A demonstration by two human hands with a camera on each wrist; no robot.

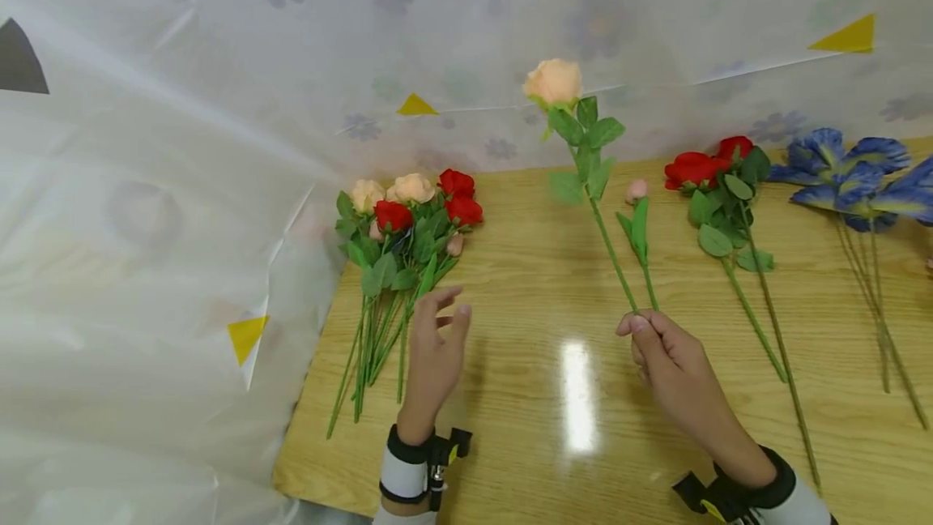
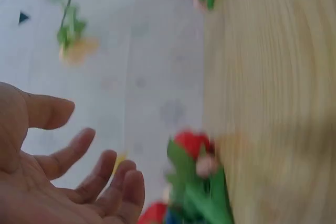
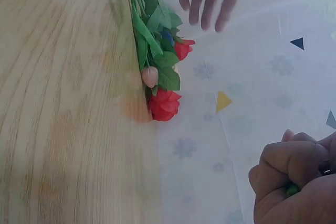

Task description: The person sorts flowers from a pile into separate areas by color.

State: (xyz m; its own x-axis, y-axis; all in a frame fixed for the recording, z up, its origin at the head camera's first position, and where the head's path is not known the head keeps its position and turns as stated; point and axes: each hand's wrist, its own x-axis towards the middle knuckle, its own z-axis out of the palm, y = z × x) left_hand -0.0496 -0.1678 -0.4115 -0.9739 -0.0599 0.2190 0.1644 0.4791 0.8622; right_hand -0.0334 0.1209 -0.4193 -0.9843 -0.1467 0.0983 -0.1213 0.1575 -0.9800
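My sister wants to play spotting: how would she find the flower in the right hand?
Start at the wooden table, then find the right hand over it. Its fingers pinch a green stem that rises to a peach rose. Unlike the two peach roses bunched at left, this one is held up.

2 arms [image 1: 419,418] extended fwd: L grip [image 1: 436,347] loose w/ fingers [image 2: 100,178] bent, R grip [image 1: 674,363] curled w/ thumb [image 1: 647,337] pressed.
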